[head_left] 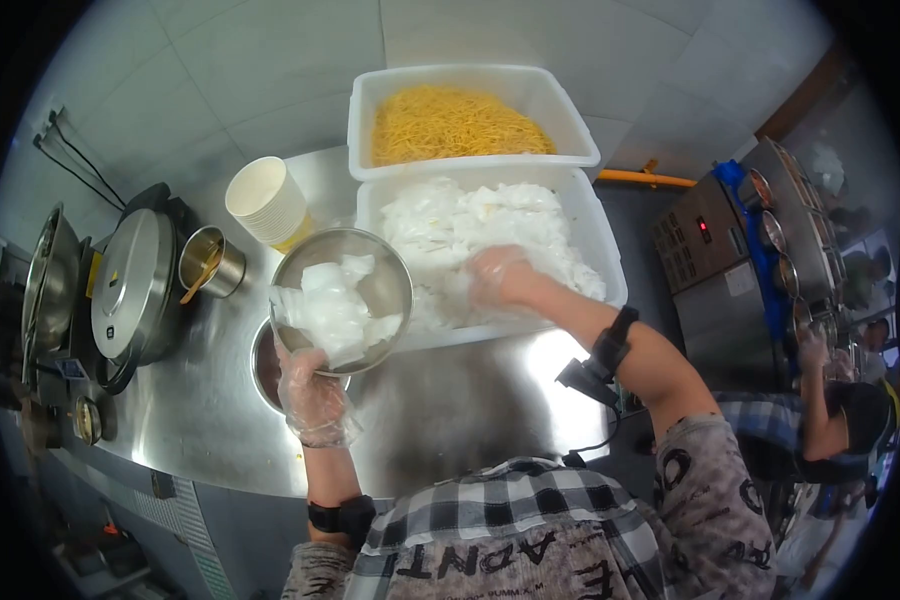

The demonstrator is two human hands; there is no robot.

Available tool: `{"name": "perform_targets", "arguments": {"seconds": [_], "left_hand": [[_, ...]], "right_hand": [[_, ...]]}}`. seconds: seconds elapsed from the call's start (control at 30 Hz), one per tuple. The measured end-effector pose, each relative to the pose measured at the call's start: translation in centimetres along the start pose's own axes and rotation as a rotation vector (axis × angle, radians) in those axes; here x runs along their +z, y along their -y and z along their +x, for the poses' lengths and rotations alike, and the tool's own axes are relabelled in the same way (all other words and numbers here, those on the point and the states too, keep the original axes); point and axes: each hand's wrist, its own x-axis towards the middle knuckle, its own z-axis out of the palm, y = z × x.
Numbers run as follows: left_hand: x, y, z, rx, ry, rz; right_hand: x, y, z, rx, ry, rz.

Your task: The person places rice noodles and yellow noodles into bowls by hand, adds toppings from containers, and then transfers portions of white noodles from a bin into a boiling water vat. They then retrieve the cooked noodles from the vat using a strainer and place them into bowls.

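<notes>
My left hand (313, 395), in a clear plastic glove, grips the near left rim of a round metal bowl (395, 275). White, soft-looking pieces (335, 310) lie in the bowl, which is tilted a little. My right hand (498, 277), also gloved, reaches into a white plastic tub (610, 250) filled with the same kind of white pieces (510, 215). Its fingertips are hidden among them, so their pose cannot be made out. Behind this tub stands a second white tub (570, 150) with yellow shreds (455, 125).
Left of the bowl are stacked paper tubs (268, 200), a metal pot (232, 270) with a wooden-looking utensil, and a large lidded cooker (135, 285). A round container (268, 375) sits partly under the bowl. At the far right, another person's arm (818, 400) is near several metal pans.
</notes>
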Motion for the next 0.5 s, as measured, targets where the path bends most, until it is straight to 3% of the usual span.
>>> {"name": "perform_targets", "arguments": {"seconds": [0.07,0.13,0.17,0.23,0.33,0.5], "left_hand": [[0.8,-0.3,-0.4,0.009,-0.014,0.005],[0.8,-0.2,-0.5,0.015,-0.032,0.006],[0.4,-0.1,-0.2,-0.014,0.017,0.053],[0.0,0.3,0.2,-0.043,0.072,0.1],[1.8,1.0,0.5,-0.099,0.159,0.08],[2.9,2.9,0.8,-0.129,0.174,0.148]], "right_hand": [[0.8,-4.0,1.9,-0.054,-0.256,0.236],[-2.7,-5.6,-0.6,0.036,-0.389,0.596],[-4.0,-5.9,-1.5,0.035,-0.386,0.594],[-6.3,-5.8,-3.3,0.007,-0.364,1.145],[-10.3,-4.3,-6.3,0.009,-0.53,1.057],[-12.3,-4.4,-7.5,-0.073,-0.604,1.122]]}}
